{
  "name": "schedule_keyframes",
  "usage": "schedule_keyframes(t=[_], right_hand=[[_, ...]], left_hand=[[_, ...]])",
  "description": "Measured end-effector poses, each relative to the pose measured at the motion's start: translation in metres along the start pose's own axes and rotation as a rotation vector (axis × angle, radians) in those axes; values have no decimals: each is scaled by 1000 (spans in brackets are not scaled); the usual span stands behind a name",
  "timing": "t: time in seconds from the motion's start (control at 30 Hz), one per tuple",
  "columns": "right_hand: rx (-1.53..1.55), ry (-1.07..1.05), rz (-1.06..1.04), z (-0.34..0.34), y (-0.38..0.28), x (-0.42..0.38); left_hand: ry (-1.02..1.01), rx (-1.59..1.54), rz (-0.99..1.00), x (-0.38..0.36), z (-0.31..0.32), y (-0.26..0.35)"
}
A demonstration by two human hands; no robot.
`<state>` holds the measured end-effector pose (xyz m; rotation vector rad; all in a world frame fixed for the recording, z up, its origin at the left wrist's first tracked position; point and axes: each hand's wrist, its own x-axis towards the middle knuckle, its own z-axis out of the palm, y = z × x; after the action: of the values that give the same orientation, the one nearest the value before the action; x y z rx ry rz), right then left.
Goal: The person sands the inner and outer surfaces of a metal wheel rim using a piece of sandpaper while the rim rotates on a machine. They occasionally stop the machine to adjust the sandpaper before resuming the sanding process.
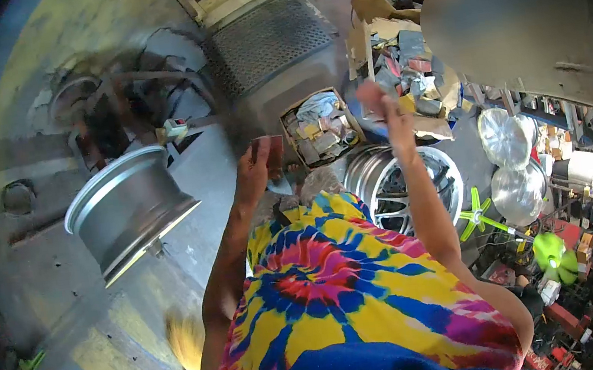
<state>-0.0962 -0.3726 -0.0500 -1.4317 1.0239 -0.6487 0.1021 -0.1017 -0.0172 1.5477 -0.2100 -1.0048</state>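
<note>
Head view, from largest to smallest. Far right: a big grey blurred panel (516,29), too unsharp to name better. Left, on the concrete floor (48,292): a grey alloy rim (128,211), lying on its side, well apart from both hands. Near the middle, under the right forearm: a chrome wheel (378,182), flat on the ground. Further right: two shiny hubcaps (503,135) and a green fan (479,215). Between the two hands, a little farther away: an open cardboard box (286,130), full of small mixed parts.

Left hand (253,172): raised, fingers closed around a small brown block (269,149), held in the air just left of the box and clear of the floor. Right hand (379,99): lifted above the clutter right of the box, blurred by motion; grip impossible to tell, nothing clearly in it.

Step in hand, as a judgement only: block picked up and held for handling near the box, not yet put anywhere. Next move, probably: a steady hold with the left fingers, a free right hand for support, and care over the wheel and the crowded box edge.
</note>
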Motion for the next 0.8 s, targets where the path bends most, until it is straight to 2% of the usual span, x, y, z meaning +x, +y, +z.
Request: schedule_keyframes(t=[0.03,0.07,0.1,0.13,0.17,0.2,0.27,0.3,0.37,0.4,0.43,0.47,0.5,0.53,0.6,0.63,0.67,0.7,0.73,0.77,0.8], right_hand=[[-40,90,8,-20,18,18],[-159,108,51,-43,25,33],[-136,145,-63,-49,16,36],[-29,188,99,-56,17,49],[-233,222,131,-63,18,59],[-860,287,104,-71,28,73],[-966,257,-130,-71,53,83],[-730,-24,-74,-48,15,64],[-699,-262,-396,-8,38,53],[-558,-380,-19,29,14,24],[-369,-636,5,63,-22,-2],[-304,-760,-28,87,-50,-26],[-106,-881,49,108,-53,-39],[53,-905,16,125,-57,-51],[182,-1030,93,144,-46,-56],[178,-1060,94,147,-50,-56],[242,-1073,205,149,-55,-56],[302,-1086,322,152,-57,-58],[294,-1119,333,156,-56,-62],[454,-1168,396,159,-55,-67],[616,-1205,459,162,-54,-70]], left_hand=[[-66,-144,-80,1,-3,-3],[-55,-147,-79,0,-4,-3],[-130,-267,-122,-1,-5,-1],[-199,-387,-163,-3,-7,0],[-173,-391,-159,-5,-8,1],[-159,-405,-162,-6,-5,3],[-114,-426,-144,-4,-4,8],[-99,-421,-120,-6,-4,10],[-87,-398,-130,-13,-2,20],[-67,-404,-122,-14,0,21],[-63,-342,-72,-15,3,22],[-58,-280,-24,-16,5,22],[-85,-344,32,-9,1,6],[-59,-351,40,-9,3,2],[197,18,305,-13,6,-4],[259,121,334,-25,3,13],[292,115,334,-29,1,19],[419,258,442,-33,-1,22],[544,408,538,-40,-3,25],[575,406,525,-47,-5,29],[613,546,579,-53,-7,35]])
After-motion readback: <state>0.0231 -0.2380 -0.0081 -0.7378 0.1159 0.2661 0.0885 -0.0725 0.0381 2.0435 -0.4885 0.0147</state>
